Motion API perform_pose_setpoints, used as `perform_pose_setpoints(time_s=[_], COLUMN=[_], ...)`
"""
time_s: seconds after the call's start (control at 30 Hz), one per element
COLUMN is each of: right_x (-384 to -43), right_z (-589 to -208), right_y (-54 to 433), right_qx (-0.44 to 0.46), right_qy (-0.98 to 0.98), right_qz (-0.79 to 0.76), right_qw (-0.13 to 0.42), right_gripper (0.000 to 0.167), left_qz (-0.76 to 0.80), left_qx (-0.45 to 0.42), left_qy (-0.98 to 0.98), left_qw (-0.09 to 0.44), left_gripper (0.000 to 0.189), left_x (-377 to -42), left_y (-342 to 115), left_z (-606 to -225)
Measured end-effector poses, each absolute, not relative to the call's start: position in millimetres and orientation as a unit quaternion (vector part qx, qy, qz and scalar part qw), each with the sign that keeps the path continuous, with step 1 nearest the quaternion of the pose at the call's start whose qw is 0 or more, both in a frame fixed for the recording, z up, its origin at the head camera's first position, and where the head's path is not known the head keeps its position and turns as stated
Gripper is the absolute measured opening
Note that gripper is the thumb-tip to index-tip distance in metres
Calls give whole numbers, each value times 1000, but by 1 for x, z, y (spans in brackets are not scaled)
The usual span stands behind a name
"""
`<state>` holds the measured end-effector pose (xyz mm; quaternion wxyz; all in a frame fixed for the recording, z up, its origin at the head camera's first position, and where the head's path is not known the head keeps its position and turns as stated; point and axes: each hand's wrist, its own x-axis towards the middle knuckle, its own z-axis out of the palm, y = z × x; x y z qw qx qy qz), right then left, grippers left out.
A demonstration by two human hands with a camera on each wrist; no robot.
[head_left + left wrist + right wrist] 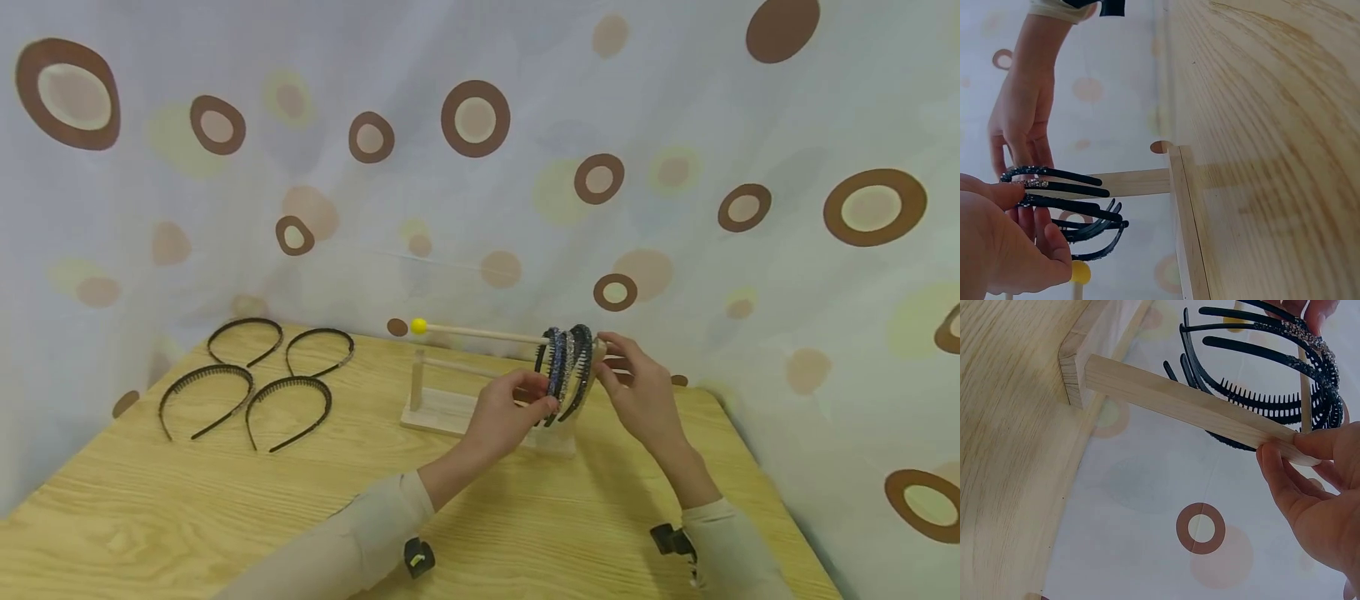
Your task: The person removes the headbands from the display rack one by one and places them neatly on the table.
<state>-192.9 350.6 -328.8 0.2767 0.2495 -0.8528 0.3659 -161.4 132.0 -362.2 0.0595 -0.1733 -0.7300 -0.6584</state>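
Note:
Several black headbands [557,358], some with blue or silver glitter and comb teeth, hang together at the right end of the upper rod [480,334] of a wooden stand [438,412]. My left hand [502,412] pinches the glittery headbands at their near side, thumb in front and fingers behind. At the stand's right end, my right hand [641,392] holds the top of the upright post [1191,406] between thumb and fingers, close beside the headbands. In the left wrist view, the headbands' narrow tips [1100,182] point toward the table.
Several more black headbands, one at front left [206,372] and another beside it [292,382], lie on the left of the wooden table [337,517]. A yellow ball [419,327] caps the rod's left end. A patterned curtain [525,75] hangs behind.

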Motion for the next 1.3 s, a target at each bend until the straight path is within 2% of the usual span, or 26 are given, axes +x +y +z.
perform_pose_setpoints(time_s=[0.33,0.63,1.3], right_x=[-193,-194,-197], right_z=[-332,-330,-329], right_y=[352,350,358], right_qx=[255,260,258], right_qy=[-849,-849,-858], right_qz=[376,369,347], right_qw=[269,274,276], right_gripper=[45,46,44], left_qz=[-628,-609,-667], left_qx=[-187,-214,-176], left_qy=[-751,-751,-685], left_qw=[82,142,234], left_gripper=[21,23,23], left_x=[-162,-166,-183], left_y=[122,102,59], left_z=[-359,-342,-310])
